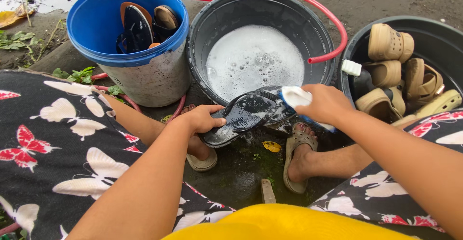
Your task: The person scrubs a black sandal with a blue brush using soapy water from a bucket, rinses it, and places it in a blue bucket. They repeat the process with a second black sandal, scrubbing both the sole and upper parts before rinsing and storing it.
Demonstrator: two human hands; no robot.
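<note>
My left hand [200,119] grips a wet black flip-flop [243,117] over the soapy basin [202,37]; my right hand [324,105] clutches a scrub brush [295,96] on it. Tan sandals fill the black tub [434,32]; more footwear sits in the blue bucket [89,27].

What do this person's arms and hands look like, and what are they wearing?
Both arms are bare to the top of the picture: no sleeves, gloves, watch or rings show on the left hand or the right hand. Below lie a yellow top and black cloth with butterflies.
</note>
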